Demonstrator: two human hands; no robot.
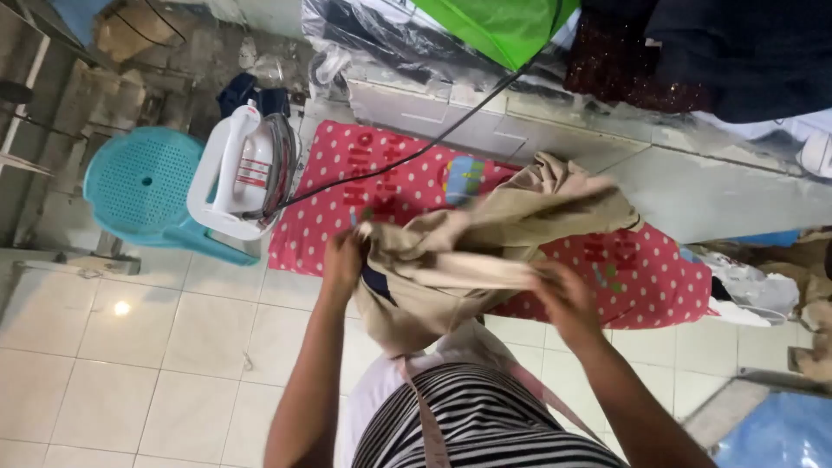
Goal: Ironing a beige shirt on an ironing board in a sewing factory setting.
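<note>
I hold a beige garment (485, 243) bunched up in front of me, above a red ironing board cover with white polka dots (659, 286). My left hand (344, 260) grips the garment's left end near a dark inner band. At its right side, my right hand (565, 299) pinches the folded fabric. The upper part of the cloth is blurred. A white electric iron (238, 169) stands upright at the board's left end, its black cord (416, 152) running up to the right.
A turquoise plastic stool (143, 186) stands left of the iron on the white tiled floor (130, 347). A grey ledge (711, 191) lies behind the board, with a green cloth (498, 26) and dark clothes (728, 52) above it. More fabric is piled at the right (815, 286).
</note>
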